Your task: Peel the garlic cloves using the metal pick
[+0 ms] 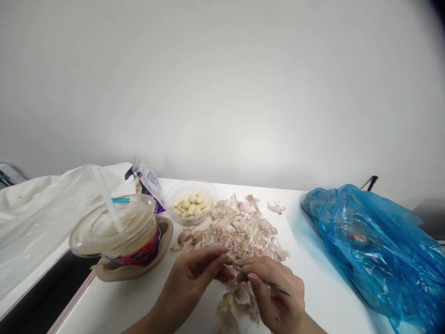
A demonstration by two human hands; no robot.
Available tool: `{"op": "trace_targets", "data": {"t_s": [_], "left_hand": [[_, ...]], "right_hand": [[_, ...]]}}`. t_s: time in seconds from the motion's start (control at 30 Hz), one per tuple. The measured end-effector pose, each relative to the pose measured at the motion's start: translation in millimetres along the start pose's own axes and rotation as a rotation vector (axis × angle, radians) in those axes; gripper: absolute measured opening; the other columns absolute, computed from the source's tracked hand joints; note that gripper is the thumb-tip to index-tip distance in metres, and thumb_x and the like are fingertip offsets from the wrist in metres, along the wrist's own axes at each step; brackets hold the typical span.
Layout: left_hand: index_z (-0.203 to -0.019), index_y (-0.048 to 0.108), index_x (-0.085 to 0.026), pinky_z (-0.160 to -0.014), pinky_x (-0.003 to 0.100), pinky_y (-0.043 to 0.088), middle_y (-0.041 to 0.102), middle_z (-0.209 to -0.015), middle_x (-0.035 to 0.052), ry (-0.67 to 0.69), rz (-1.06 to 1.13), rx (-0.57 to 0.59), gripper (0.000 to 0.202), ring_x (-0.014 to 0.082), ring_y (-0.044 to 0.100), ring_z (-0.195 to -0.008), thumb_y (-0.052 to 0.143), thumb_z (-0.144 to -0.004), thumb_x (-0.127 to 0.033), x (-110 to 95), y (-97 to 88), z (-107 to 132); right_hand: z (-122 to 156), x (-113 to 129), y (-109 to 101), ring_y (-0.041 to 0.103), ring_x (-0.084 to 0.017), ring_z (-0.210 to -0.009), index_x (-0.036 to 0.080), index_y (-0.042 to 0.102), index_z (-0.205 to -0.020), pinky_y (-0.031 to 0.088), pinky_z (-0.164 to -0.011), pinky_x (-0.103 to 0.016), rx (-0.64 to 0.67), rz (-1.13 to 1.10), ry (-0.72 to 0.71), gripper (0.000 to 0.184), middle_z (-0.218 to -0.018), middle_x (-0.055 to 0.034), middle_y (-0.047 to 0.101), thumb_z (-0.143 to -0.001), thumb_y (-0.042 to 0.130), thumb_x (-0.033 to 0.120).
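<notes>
My left hand (194,278) pinches a garlic clove (227,256) at its fingertips, low in the middle of the view. My right hand (274,292) is closed round a thin metal tool (267,283), whose tip meets the clove. Both hands hover over a heap of papery garlic skins (243,227) on the white table (313,278). Behind the heap a clear plastic bowl (190,202) holds several peeled cloves. A few unpeeled cloves (186,237) lie left of the heap.
A lidded plastic drink cup (118,227) with a straw stands at the left on a brown holder. A blue plastic bag (378,246) lies at the right. A white plastic bag (38,208) and a purple packet (148,183) sit at the back left.
</notes>
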State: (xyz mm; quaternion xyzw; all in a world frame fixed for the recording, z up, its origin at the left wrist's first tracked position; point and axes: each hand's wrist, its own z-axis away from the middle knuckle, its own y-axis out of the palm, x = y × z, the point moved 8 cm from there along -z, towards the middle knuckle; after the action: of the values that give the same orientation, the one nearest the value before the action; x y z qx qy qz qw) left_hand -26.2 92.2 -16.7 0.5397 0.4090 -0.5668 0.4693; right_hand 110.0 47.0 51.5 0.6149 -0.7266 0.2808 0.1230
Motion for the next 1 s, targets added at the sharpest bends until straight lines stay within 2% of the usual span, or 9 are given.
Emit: {"op": "trace_targets", "data": {"t_s": [0.23, 0.4, 0.63, 0.73, 1.0], "left_hand": [[-0.093, 0.067, -0.019, -0.062, 0.025, 0.053, 0.073, -0.066, 0.0007, 0.026, -0.068, 0.028, 0.021, 0.0162, 0.067, -0.062, 0.055, -0.077, -0.024, 0.2, 1.9, -0.1], [-0.093, 0.067, -0.023, -0.058, 0.022, 0.051, 0.072, -0.06, -0.0023, 0.029, -0.039, 0.05, 0.02, 0.0138, 0.065, -0.057, 0.056, -0.077, -0.022, 1.6, 3.7, -1.5], [-0.092, 0.067, -0.023, -0.056, 0.02, 0.05, 0.07, -0.057, -0.0029, 0.035, -0.028, 0.083, 0.019, 0.0132, 0.064, -0.056, 0.055, -0.077, -0.023, -1.9, 6.5, 0.2], [-0.092, 0.067, -0.024, -0.055, 0.021, 0.05, 0.07, -0.057, -0.0032, 0.042, -0.012, 0.091, 0.019, 0.0132, 0.064, -0.055, 0.055, -0.077, -0.024, -4.0, 6.3, 1.8], [-0.093, 0.067, -0.023, -0.056, 0.021, 0.049, 0.069, -0.057, -0.0027, 0.046, -0.041, 0.066, 0.02, 0.0137, 0.063, -0.056, 0.055, -0.077, -0.025, -0.9, 2.9, 0.9]], "right_hand": [[-0.1, 5.8, 4.2, 0.065, -0.015, -0.077, 0.014, 0.055, -0.1, 0.054, -0.063, -0.022, 0.04, 0.009, -0.051, 0.026, -0.083, -0.0071, 0.068, -0.078, 0.048, 0.003], [2.4, 3.6, 4.2, 0.065, -0.014, -0.076, 0.016, 0.056, -0.099, 0.053, -0.063, -0.022, 0.041, 0.022, -0.022, 0.025, -0.078, -0.0043, 0.068, -0.078, 0.05, 0.004], [-2.3, 4.8, 5.0, 0.065, -0.013, -0.067, 0.016, 0.058, -0.093, 0.052, -0.059, -0.021, 0.027, 0.032, -0.027, 0.016, -0.073, -0.0036, 0.068, -0.082, 0.047, 0.01], [-3.1, 4.9, 8.8, 0.065, -0.013, -0.066, 0.018, 0.057, -0.093, 0.053, -0.059, -0.021, 0.059, 0.064, -0.046, 0.015, -0.073, -0.0028, 0.069, -0.084, 0.046, 0.014], [2.6, 0.8, 13.8, 0.066, -0.013, -0.068, 0.018, 0.057, -0.093, 0.053, -0.061, -0.021, 0.116, 0.071, -0.033, 0.014, -0.076, -0.0044, 0.069, -0.083, 0.048, 0.014]]}}
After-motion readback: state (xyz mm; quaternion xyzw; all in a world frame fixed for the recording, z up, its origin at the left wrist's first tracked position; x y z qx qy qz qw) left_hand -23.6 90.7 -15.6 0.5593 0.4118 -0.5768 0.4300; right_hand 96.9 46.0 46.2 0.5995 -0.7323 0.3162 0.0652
